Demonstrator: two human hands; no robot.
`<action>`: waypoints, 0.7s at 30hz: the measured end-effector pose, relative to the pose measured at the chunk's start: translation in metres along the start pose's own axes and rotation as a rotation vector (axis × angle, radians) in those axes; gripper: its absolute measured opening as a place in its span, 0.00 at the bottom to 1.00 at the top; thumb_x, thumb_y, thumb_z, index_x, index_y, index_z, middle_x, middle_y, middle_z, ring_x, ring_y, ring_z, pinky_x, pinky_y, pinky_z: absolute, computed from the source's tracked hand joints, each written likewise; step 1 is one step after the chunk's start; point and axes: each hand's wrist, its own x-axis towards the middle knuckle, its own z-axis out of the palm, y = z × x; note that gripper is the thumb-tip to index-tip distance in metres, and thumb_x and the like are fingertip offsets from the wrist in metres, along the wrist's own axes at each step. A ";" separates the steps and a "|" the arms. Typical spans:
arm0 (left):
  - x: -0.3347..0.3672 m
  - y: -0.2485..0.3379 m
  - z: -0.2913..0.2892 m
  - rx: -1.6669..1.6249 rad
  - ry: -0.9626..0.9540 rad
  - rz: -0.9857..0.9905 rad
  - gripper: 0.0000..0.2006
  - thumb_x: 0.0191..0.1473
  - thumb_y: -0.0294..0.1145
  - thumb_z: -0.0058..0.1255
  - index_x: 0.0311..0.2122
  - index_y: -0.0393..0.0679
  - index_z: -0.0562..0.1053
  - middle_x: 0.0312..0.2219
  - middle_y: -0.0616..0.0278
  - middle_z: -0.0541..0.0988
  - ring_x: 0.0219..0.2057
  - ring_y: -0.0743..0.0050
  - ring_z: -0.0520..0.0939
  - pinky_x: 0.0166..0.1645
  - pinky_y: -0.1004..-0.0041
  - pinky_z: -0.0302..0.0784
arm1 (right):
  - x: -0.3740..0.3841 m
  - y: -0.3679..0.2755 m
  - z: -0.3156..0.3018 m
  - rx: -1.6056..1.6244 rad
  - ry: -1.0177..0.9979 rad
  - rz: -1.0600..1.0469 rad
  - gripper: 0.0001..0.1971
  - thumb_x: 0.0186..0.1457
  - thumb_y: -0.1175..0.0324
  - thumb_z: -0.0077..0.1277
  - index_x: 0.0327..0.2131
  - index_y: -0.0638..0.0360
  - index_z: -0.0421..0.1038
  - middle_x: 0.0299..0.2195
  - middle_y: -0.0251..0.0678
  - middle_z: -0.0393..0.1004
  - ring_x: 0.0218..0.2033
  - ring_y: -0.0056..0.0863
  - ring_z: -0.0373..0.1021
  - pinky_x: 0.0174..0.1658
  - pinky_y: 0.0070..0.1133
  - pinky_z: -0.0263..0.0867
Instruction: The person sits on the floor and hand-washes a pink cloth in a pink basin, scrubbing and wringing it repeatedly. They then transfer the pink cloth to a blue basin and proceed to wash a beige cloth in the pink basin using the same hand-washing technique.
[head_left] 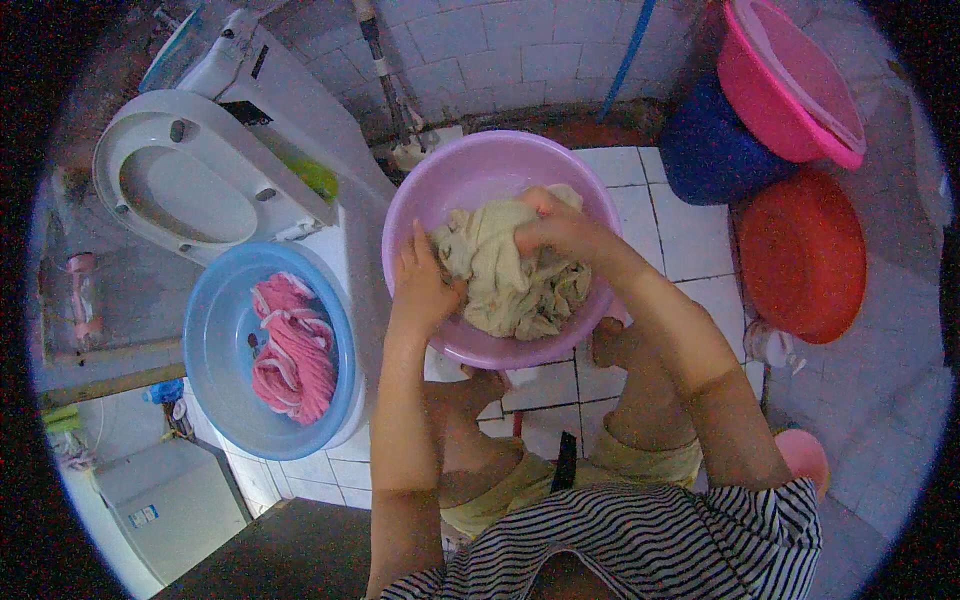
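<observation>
A round lilac plastic basin [440, 190] sits on the white tiled floor [690, 240] ahead of the knees, with a crumpled cream cloth [510, 275] in it. Left hand [425, 285] rests on the cloth's left side, right hand [560, 228] on its top. To the left lies a round blue plastic basin [215, 350] holding a twisted pink cloth [292, 350]; behind it, a raised white toilet seat [190, 180].

tiled floor [690, 240], pink basin [440, 200], red tub [800, 255]

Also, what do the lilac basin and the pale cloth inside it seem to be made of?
The lilac basin looks like moulded plastic: smooth, even colour, a slight sheen and a rolled rim. The pale cloth seems a soft woven fabric, maybe cotton: it folds and bunches in limp, heavy creases, possibly wet, under the left hand and the right hand.
</observation>
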 end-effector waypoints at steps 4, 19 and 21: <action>0.012 0.000 -0.014 -0.012 -0.192 0.325 0.30 0.36 0.32 0.56 0.51 0.45 0.66 0.41 0.43 0.72 0.45 0.48 0.72 0.51 0.62 0.64 | -0.007 -0.005 -0.001 -0.249 -0.247 -0.119 0.25 0.31 0.68 0.51 0.39 0.62 0.67 0.36 0.34 0.69 0.38 0.25 0.66 0.42 0.19 0.62; 0.026 -0.010 -0.014 -1.686 -0.036 -0.661 0.24 0.44 0.32 0.40 0.49 0.36 0.64 0.41 0.56 0.71 0.43 0.64 0.71 0.49 0.68 0.66 | 0.045 0.017 -0.034 0.336 0.058 0.051 0.16 0.44 0.64 0.49 0.36 0.65 0.70 0.32 0.35 0.73 0.33 0.25 0.71 0.38 0.22 0.66; 0.029 -0.011 -0.006 -1.424 -0.089 -0.579 0.24 0.44 0.31 0.42 0.50 0.35 0.63 0.41 0.53 0.71 0.44 0.60 0.71 0.50 0.66 0.65 | 0.060 0.045 -0.037 0.076 0.064 -0.082 0.21 0.45 0.58 0.50 0.38 0.67 0.69 0.34 0.42 0.74 0.35 0.29 0.71 0.40 0.24 0.66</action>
